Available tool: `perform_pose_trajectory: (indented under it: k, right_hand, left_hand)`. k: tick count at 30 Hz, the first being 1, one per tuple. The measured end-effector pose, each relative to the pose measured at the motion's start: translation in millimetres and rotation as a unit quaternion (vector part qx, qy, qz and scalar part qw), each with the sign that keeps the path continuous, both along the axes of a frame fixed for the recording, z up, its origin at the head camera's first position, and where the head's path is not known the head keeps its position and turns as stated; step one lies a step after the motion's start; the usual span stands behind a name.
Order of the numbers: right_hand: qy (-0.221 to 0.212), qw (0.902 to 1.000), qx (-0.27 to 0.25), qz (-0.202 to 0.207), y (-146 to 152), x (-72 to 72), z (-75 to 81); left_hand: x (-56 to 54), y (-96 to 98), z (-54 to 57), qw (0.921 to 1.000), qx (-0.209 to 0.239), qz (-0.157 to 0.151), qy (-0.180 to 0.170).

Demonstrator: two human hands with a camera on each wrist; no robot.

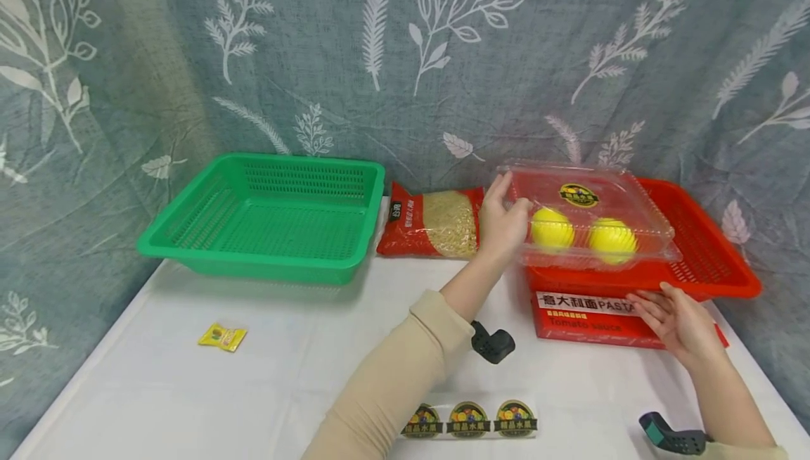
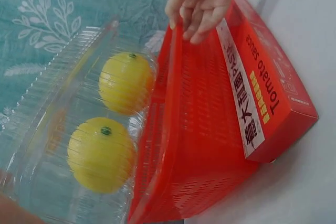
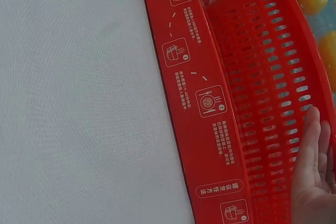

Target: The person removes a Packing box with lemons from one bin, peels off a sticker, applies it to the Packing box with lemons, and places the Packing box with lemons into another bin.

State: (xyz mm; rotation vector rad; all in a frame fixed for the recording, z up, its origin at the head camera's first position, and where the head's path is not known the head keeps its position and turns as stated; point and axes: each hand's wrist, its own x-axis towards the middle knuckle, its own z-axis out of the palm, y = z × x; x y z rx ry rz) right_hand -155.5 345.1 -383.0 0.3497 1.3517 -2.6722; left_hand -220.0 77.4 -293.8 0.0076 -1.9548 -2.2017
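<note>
My left hand grips the left end of a clear plastic fruit box, held tilted over the red basket. Two round yellow fruits with green stem ends lie inside the box, and its lid carries a round black-and-gold sticker. On the basket's front rim, my right hand holds on with the thumb side at the edge and the other fingers below, along the outer wall. A red pasta box marked "Tomato sauce" lies on the table against the basket's front.
A green basket stands at the back left. Between the baskets lies a red bag of pasta. A small yellow packet is at the front left, and a strip of round fruit stickers lies near the front. A patterned curtain hangs behind.
</note>
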Motion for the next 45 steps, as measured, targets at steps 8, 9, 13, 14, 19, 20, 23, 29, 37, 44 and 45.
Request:
perform_pose_trajectory:
  k: [8,9,13,14,19,20,23,29,37,44,45]
  right_hand:
    - [-0.008,0.9998,0.017,0.004,2.6,-2.2,0.3]
    - [-0.010,0.9997,0.020,0.004,2.6,-2.5,0.6]
    - [-0.010,0.9995,0.031,0.004,2.5,-3.6,1.1]
    - [-0.011,0.9994,0.032,0.005,2.6,-3.7,1.1]
    - [-0.018,0.9992,0.034,0.010,3.9,-4.2,1.3]
    - [-0.019,0.9992,0.033,0.011,4.4,-4.2,1.5]
    - [-0.022,0.9993,0.029,0.013,6.1,-4.1,2.3]
    - [-0.016,0.9991,0.029,0.025,7.4,-5.3,3.9]
    - [-0.009,0.9984,0.043,0.035,8.2,-6.3,3.8]
    - [-0.008,0.9987,0.036,0.035,8.4,-7.8,3.6]
    - [-0.007,0.9987,0.035,0.035,8.2,-8.2,3.6]
  left_hand:
    - [-4.3,16.9,-1.1,1.0000,-0.002,0.005,-0.003]
    - [-5.0,18.6,-1.5,1.0000,0.000,0.004,-0.003]
    - [-6.9,24.9,-2.3,0.9999,0.012,-0.004,-0.004]
    - [-7.3,26.6,-2.6,0.9998,0.016,-0.007,-0.006]
    - [-7.6,35.7,-4.9,0.9990,0.034,-0.012,-0.025]
    - [-7.7,37.7,-5.7,0.9990,0.035,-0.013,-0.026]
    - [-8.0,43.9,-8.5,0.9990,0.033,-0.017,-0.026]
    - [-8.4,52.1,-11.9,0.9989,0.038,-0.016,-0.021]
    - [-7.6,56.2,-13.9,0.9990,0.038,-0.006,-0.022]
    - [-12.5,58.8,-18.2,0.9995,0.020,0.011,-0.019]
    - [-13.4,59.0,-18.8,0.9997,0.013,0.014,-0.018]
